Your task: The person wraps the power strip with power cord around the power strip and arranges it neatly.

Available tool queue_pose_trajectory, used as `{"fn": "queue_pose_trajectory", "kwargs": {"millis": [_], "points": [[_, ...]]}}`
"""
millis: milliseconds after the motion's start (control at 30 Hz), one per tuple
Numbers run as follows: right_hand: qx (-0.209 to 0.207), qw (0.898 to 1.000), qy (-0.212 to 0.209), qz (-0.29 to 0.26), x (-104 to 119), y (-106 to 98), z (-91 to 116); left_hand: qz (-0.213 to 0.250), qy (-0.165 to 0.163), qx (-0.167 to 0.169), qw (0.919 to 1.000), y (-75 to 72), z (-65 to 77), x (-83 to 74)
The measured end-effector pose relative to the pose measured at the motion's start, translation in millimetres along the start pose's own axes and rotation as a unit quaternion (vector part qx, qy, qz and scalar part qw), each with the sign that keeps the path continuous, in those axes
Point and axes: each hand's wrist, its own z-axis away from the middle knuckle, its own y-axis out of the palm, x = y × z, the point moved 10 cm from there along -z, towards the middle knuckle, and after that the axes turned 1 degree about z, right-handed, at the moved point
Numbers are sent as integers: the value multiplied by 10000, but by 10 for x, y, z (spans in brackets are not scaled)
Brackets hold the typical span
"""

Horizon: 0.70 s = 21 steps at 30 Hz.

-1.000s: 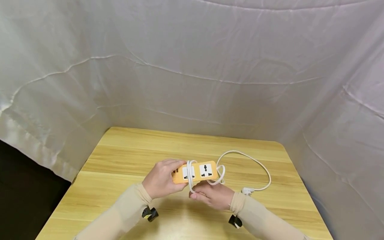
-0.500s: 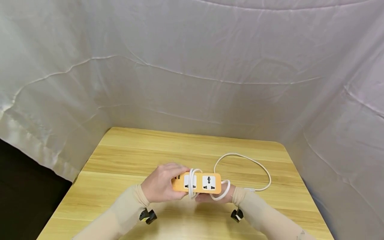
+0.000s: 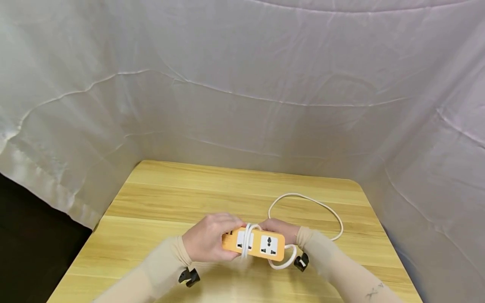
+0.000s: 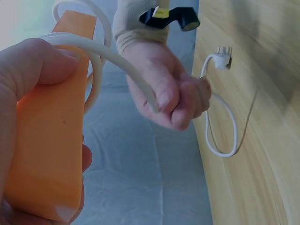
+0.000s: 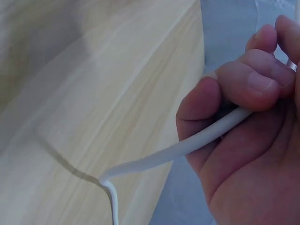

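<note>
My left hand (image 3: 210, 239) grips one end of an orange power strip (image 3: 259, 248) with white socket faces, held above the table. Its thumb lies over the strip's back edge in the left wrist view. White cord (image 3: 247, 240) is looped around the strip's middle, and another loop hangs off its far end. Behind the strip in the head view is my right hand (image 3: 282, 229), partly hidden by it. Curled fingers of that hand hold the cord (image 5: 173, 151) in the right wrist view. A white plug (image 4: 222, 61) at the cord's end lies on the table.
The wooden table (image 3: 189, 189) carries a loose curve of cord (image 3: 322, 204) to the right of the strip. Grey fabric (image 3: 242, 105) hangs behind and on both sides. Black wrist camera mounts (image 3: 302, 261) sit under both wrists.
The right hand has gone from in front of the strip, underneath it, to behind it with the cord. The strip has come slightly nearer and right, its right end tipped lower.
</note>
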Motion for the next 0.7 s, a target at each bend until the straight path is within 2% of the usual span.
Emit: {"fn": "queue_pose_trajectory", "kwargs": {"millis": [100,400,700], "points": [[13,9993,42,378,49,-34,-9,-77,39,123,9999,66,12,-20],[-155,9941,246,1040,77,-162,-11,-316,116,433,9985,199,58,-27],[-445,9848,350,1641,152,-313,12,-620,-370,834,9939,315,94,73]]}}
